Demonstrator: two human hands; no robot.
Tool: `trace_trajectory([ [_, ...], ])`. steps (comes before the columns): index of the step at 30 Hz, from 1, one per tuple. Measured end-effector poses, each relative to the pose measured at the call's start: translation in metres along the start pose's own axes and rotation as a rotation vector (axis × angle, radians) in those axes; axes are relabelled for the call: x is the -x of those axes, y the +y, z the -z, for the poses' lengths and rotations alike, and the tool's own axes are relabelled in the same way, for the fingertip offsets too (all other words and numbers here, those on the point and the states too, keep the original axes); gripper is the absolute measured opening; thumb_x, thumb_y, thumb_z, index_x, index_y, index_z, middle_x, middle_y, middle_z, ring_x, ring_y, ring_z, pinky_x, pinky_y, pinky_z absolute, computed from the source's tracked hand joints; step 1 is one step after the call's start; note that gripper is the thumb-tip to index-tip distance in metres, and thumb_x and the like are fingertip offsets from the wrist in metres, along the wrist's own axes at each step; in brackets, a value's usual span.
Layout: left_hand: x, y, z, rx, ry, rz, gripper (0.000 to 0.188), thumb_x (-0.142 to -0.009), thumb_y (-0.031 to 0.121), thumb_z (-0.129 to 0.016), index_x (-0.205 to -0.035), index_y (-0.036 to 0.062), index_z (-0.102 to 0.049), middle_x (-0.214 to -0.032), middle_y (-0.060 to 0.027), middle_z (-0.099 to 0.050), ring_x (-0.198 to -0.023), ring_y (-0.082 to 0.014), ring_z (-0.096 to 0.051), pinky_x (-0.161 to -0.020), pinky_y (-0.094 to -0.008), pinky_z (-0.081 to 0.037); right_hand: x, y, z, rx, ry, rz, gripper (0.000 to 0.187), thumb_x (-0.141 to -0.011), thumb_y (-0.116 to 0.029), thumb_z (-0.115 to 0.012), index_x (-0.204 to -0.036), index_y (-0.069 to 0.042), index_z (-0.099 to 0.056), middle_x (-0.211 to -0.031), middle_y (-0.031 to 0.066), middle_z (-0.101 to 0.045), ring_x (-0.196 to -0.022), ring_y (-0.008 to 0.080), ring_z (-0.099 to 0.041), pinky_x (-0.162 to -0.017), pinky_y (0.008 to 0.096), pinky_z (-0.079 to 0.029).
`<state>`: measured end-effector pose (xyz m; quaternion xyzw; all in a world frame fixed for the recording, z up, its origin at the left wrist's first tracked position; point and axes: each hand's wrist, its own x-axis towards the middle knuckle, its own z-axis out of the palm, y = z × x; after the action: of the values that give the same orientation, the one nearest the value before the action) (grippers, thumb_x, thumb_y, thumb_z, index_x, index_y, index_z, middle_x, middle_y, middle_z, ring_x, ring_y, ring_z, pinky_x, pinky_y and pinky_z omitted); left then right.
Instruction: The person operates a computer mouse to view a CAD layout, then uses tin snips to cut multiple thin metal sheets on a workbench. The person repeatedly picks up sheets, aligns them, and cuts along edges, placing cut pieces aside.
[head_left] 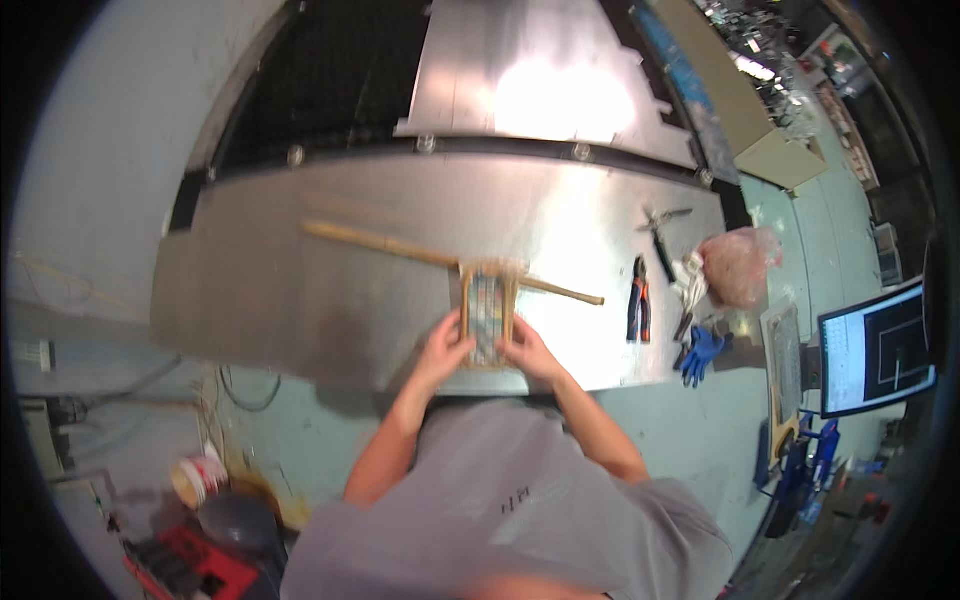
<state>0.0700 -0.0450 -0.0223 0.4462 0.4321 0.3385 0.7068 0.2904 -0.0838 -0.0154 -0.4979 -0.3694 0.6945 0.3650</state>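
Observation:
Upright between my hands is a small rectangular thing with tan edges and a see-through-looking greenish middle, mottled with several colours (487,315); its kind is unclear. My left hand (444,352) grips its left side, thumb on the front face. On the opposite side my right hand (533,354) holds it the same way. Behind it a long wooden stick (380,243) reaches out to the left over the metal worktop (260,310). A shorter stick (565,291) sticks out to the right. Whether they are one piece is hidden.
To the right lie pliers with dark and orange handles (638,305), another hand tool (660,250), a blue glove (703,352) and a pinkish plastic bag (742,268). A monitor (880,350) stands farther right. A black rail with round fittings (427,145) borders the worktop's far edge.

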Motion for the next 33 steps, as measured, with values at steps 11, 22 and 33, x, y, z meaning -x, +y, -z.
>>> trace_trajectory([
  [11, -0.015, -0.003, 0.019, -0.031, -0.071, 0.075, 0.079, -0.093, 0.004, -0.075, -0.161, -0.0020, -0.034, -0.127, -0.0152, -0.070, -0.107, -0.0170, -0.070, -0.084, -0.0306, -0.059, -0.012, -0.003, -0.007, -0.010, 0.055, -0.018, 0.067, -0.101, -0.014, -0.068, -0.161, -0.014, -0.039, -0.112, -0.0029, -0.065, -0.083, 0.0046, -0.055, -0.069, 0.0227, -0.048],
  [22, -0.021, 0.004, 0.011, -0.080, -0.025, 0.017, 0.087, -0.087, -0.001, -0.078, -0.161, -0.0038, -0.031, -0.128, -0.0155, -0.069, -0.110, -0.0207, -0.070, -0.084, -0.0326, -0.063, -0.028, -0.001, -0.002, 0.001, 0.019, 0.106, 0.079, -0.100, -0.008, -0.067, -0.168, -0.016, -0.029, -0.110, 0.0000, -0.067, -0.072, 0.0051, -0.053, -0.061, 0.0232, -0.046],
  [33, -0.019, 0.006, 0.009, -0.066, 0.028, 0.136, 0.090, -0.085, -0.003, -0.079, -0.162, 0.0008, -0.032, -0.131, -0.0153, -0.068, -0.111, -0.0218, -0.071, -0.087, -0.0341, -0.062, -0.030, 0.002, 0.002, 0.015, 0.016, 0.043, 0.074, -0.101, -0.010, -0.067, -0.165, -0.016, -0.032, -0.106, -0.0019, -0.066, -0.071, 0.0046, -0.053, -0.059, 0.0229, -0.046],
])
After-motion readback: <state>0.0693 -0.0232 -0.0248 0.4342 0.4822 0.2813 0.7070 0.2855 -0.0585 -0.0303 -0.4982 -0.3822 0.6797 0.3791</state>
